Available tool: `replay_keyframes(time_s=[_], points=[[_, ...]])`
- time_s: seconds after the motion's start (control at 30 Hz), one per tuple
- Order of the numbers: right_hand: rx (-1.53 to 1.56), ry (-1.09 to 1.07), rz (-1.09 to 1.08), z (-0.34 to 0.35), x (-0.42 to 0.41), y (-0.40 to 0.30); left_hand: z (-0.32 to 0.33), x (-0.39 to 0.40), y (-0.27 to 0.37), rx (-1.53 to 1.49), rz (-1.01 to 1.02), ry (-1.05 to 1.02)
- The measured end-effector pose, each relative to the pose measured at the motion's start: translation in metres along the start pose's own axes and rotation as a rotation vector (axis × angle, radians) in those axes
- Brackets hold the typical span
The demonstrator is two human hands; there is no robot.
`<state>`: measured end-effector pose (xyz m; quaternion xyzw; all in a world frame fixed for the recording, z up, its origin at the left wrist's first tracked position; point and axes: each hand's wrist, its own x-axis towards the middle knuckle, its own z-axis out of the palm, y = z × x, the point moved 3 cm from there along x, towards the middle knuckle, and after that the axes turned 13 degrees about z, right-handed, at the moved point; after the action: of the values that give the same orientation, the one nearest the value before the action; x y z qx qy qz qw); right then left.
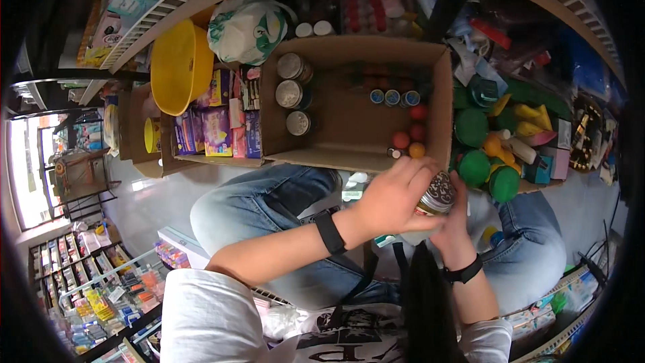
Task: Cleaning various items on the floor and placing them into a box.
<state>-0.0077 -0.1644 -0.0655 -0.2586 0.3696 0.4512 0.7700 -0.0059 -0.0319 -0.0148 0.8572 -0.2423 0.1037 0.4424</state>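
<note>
My left hand (395,196) and my right hand (456,224) hold one jar between them, over my lap. The jar (437,194) has a silvery lid with a dark scroll pattern; fingers cover most of its body. Just beyond the hands stands an open cardboard box (342,154). Several jars with pale metal lids (288,94) line its left side. At its right are small blue-topped containers (392,97), red balls (401,139) and an orange ball (416,150). A pale object (418,237) below the jar is partly hidden.
Left of the box are a yellow plastic basin (181,70), a stuffed plastic bag (249,27) and a carton of purple packets (216,131). Green-lidded containers (472,166) crowd the right side. A white wire shelf (171,7) overhangs the far side. My bent knees (227,206) flank the work.
</note>
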Motion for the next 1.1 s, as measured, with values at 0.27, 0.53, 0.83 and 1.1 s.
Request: replay_keyframes(time_s=[0.27, 0.53, 0.83, 1.1], points=[[-0.337, 0.049, 0.176, -0.002, -0.001, 0.014, -0.023, -0.02, -0.034, -0.001, -0.299, -0.105], [-0.271, -0.113, 0.063, -0.015, -0.026, -0.011, -0.097, -0.086, -0.122, 0.593, -0.453, -0.158], [-0.38, -0.155, -0.4, -0.02, -0.11, -0.071, -0.106, -0.145, -0.235, 0.813, -0.568, -0.339], [-0.188, -0.001, -1.187, -0.129, -0.32, -0.083, -0.062, -0.141, -0.273, 1.308, -0.692, -0.841]])
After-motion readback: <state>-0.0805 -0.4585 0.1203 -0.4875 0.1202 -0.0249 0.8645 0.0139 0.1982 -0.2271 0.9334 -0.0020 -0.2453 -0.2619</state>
